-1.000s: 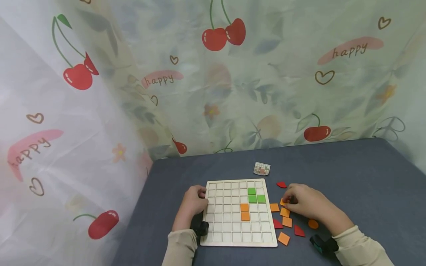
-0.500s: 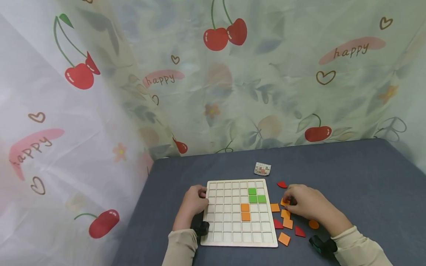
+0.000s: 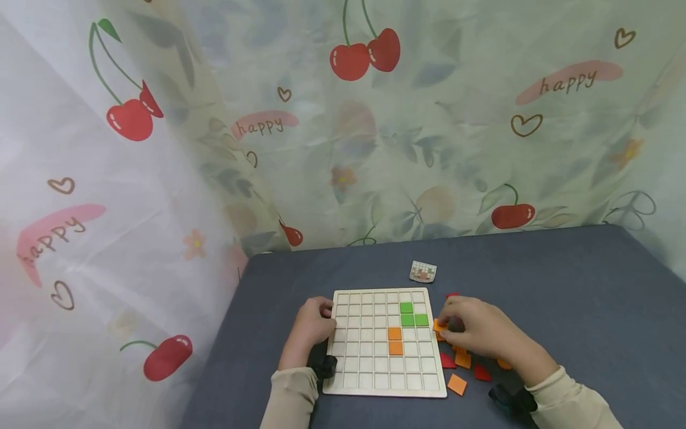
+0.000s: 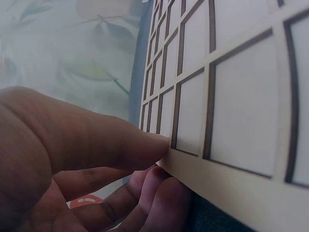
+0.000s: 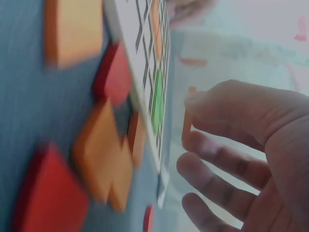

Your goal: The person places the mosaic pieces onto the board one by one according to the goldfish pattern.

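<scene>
A pale wooden grid board (image 3: 364,364) lies on the table, with several green square tiles (image 3: 407,320) and two orange square tiles (image 3: 395,348) in its cells. My left hand (image 3: 312,323) grips its left edge. In the left wrist view the thumb (image 4: 140,140) presses on the board's rim while the other fingers curl against the edge below. Just off the board's right edge, my right hand (image 3: 477,326) pinches an orange square tile (image 5: 187,126) between thumb and fingers, raised above the loose pieces in the right wrist view.
Loose pieces lie right of the board: an orange square (image 3: 457,385), red quarter-round pieces (image 3: 482,373), more orange squares (image 3: 462,358) and a partly covered orange round piece (image 3: 503,363). A small patterned card (image 3: 423,272) lies behind the board. Printed curtains (image 3: 375,149) surround the table.
My right hand has moved left from the loose pieces to the board's right edge, carrying the orange square tile. The left hand stays on the board's left edge.
</scene>
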The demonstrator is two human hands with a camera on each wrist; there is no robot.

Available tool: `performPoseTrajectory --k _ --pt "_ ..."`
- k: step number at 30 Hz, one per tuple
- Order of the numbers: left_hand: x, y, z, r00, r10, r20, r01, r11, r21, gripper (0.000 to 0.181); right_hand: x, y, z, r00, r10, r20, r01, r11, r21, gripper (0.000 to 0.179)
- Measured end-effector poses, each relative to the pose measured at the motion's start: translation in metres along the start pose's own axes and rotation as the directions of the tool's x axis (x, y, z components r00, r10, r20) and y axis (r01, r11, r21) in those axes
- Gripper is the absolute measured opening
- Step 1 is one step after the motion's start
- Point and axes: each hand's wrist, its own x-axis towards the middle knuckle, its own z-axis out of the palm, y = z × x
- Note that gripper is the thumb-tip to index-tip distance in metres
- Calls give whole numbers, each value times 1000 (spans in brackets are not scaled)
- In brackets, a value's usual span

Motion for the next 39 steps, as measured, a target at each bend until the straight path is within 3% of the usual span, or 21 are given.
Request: performPoseTrajectory --k 5,19,31,39 --pt "1 -1 0 1000 3 3 -3 1000 -5 49 5 -22 8 996 -82 18 81 993 85 8" --pt "3 -2 2 1000 -8 -2 8 1000 7 49 19 -59 45 961 -264 84 257 963 84 8" --pt "5 -1 -1 1000 5 0 -6 1000 6 48 20 -63 53 945 -325 44 324 946 20 16" --pt "4 -3 1 1000 1 7 -1 1000 4 49 19 -65 54 946 -319 56 320 947 -12 11"
